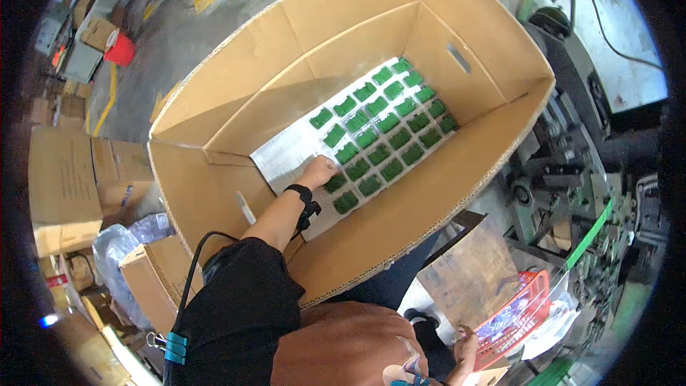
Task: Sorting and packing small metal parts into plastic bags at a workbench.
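More than twenty green packs (pixel 388 122) lie in slanting rows on a pale sheet (pixel 282 154) at the bottom of the deep cardboard box (pixel 357 36) in front of me. My left hand (pixel 319 171) reaches in over the near wall, its fingers bent at a pack by the left end of the grid; I cannot tell whether they pinch it or only rest there. My right hand (pixel 466 349) is outside, low beside the red basket (pixel 544 287) and the lower edge of a wooden board (pixel 471 271), and I cannot tell if it grips either. To do this well, I'd judge, I should handle each pack lightly by its edges, keep it flat and square with its neighbours, and keep my sleeve and wristband (pixel 306 204) from dragging the rows crooked. Pale sheet shows uncovered at the left end. Whatever surface carries the box is hidden under it. Beyond, the grey floor (pixel 153 53) has yellow lines and a red bucket (pixel 120 50) stands at the far left; closer on that side are cartons (pixel 64 186) and a clear plastic bag (pixel 118 264), while dark machinery (pixel 593 200) crowds my right.
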A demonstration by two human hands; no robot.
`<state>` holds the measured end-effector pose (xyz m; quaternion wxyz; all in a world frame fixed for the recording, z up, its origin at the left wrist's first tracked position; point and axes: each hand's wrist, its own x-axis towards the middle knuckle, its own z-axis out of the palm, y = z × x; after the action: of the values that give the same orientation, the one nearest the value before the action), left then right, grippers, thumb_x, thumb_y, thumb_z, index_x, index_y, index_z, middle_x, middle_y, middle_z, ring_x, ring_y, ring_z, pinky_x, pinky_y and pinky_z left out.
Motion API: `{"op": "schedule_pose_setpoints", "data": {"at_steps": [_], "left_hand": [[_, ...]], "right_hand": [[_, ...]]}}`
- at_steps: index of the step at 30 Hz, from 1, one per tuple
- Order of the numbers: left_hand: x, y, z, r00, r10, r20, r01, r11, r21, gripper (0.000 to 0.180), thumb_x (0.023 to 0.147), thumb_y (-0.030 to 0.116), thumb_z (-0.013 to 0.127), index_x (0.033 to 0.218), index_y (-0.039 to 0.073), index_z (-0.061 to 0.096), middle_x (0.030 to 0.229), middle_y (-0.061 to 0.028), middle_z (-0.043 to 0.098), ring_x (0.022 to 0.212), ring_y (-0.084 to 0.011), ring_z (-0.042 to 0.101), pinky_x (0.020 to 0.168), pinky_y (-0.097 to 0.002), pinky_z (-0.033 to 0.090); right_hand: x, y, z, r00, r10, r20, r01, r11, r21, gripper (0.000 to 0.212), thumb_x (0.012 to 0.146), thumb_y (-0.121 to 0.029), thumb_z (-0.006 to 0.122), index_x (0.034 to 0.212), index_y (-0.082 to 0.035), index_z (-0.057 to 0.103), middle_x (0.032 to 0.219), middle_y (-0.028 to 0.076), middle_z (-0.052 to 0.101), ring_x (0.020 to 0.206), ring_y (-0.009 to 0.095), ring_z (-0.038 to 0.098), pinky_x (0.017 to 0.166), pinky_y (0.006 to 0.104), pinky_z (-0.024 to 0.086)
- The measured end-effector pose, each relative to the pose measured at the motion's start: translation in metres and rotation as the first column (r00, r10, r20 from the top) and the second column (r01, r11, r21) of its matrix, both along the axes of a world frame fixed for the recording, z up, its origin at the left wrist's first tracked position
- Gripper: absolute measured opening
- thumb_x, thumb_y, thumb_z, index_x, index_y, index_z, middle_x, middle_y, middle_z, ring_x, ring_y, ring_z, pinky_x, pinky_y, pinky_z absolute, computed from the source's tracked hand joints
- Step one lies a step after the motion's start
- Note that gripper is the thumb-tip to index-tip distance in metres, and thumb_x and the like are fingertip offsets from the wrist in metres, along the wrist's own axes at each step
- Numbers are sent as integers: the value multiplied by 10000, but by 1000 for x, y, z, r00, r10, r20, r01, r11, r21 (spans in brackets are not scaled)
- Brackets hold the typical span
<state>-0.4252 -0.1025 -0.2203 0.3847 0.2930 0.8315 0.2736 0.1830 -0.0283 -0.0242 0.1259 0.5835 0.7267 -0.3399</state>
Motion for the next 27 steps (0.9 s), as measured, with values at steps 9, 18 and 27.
{"op": "schedule_pose_setpoints", "data": {"at_steps": [9,18,27], "left_hand": [[39,50,-2,740,-597,-311,629,777,6,241,798,210,536,895,26,658,863,-188,659,771,-340,627,691,-456,480],[-304,-16,91,982,-113,-150,143,968,207,266,839,235,519,975,43,643,890,-143,668,747,-309,636,666,-430,498],[-164,80,295,999,-46,4,46,997,-59,252,914,209,516,1078,18,512,962,-117,597,799,-224,619,668,-300,516]], "right_hand": [[13,-6,2,926,-371,-65,376,907,191,341,821,-155,556,1139,-34,583,968,266,612,934,415,580,786,440,466],[193,-37,-96,208,-824,-527,978,162,133,200,756,-20,600,934,47,662,780,151,660,694,228,643,635,325,503],[268,10,-209,-78,-914,-398,996,-56,-67,250,713,-102,600,932,-8,676,759,160,660,689,270,657,625,363,526]]}}
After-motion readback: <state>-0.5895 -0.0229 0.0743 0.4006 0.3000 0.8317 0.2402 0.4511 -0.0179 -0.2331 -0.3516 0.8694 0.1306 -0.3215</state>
